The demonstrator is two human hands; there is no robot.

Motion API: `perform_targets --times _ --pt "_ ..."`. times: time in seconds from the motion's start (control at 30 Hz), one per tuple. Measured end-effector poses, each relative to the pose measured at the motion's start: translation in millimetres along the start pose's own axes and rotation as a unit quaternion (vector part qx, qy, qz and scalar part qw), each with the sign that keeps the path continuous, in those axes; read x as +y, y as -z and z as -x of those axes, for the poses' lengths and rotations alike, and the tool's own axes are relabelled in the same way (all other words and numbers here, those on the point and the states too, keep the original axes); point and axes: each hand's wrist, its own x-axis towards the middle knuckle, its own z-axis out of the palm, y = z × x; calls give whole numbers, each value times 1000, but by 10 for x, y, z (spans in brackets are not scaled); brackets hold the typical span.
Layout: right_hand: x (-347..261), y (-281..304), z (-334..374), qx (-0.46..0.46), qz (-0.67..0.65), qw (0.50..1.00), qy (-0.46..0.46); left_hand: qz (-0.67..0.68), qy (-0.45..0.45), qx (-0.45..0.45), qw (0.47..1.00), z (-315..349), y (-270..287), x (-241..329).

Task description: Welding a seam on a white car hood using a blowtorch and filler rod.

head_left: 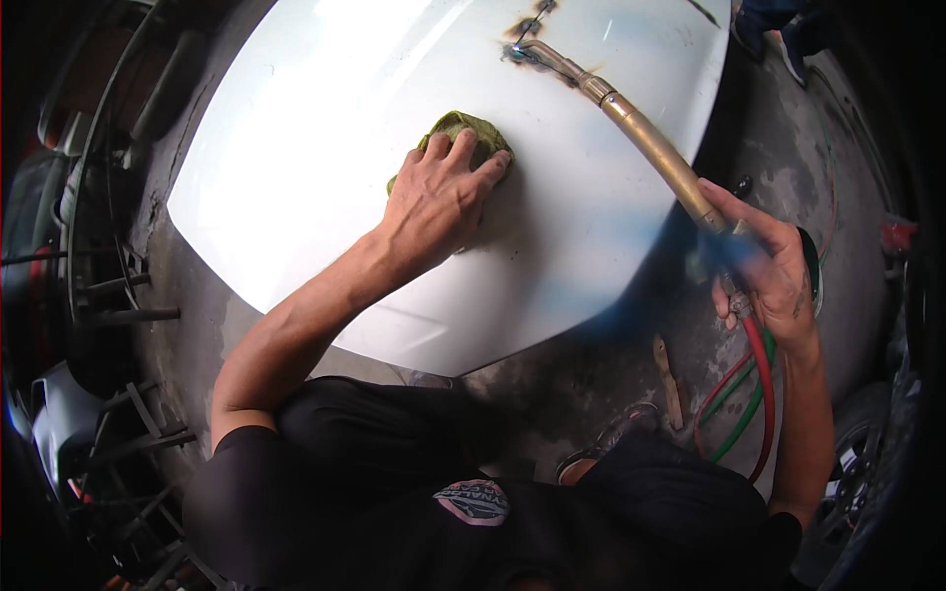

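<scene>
A large white car hood (325, 167) lies in front of me. My left hand (443, 187) presses a yellow-green cloth (460, 126) onto its middle, fingers bent over the bunched fabric. At the right, my right hand (774, 258) is wrapped round the handle end of a long brass gas torch (655, 146). The torch's bent tip reaches the hood's far part, where a small bluish-white glow shows. Brown and black scorch marks (532, 28) surround that spot. A red hose (766, 389) and a green hose (746, 419) run down from the torch.
A flat wooden stick (668, 379) lies on the dark concrete floor near my shoe. Another person's shoes (791, 57) stand at the far right. A wheel (855, 463) is at the lower right. Dark metal racks (138, 419) with car parts line the left side.
</scene>
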Motion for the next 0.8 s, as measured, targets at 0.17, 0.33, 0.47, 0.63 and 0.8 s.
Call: perform_targets --times 0.17,0.33,0.47,0.63,0.8 --pt "-9 1 9 -4 -8 1000 10 -2 4 -10 1000 -12 -1 7" --pt "-10 -1 -5 0 7 1000 9 -8 0 -1 1000 -8 -19 -5" --pt "3 14 -12 -3 9 1000 13 -8 -5 6 1000 -6 -30 -15" --pt "3 12 -7 -4 7 1000 9 -8 -3 4 1000 -5 -40 -19" --pt "-4 10 -6 -4 8 1000 5 -10 -2 3 1000 1 -34 -16"
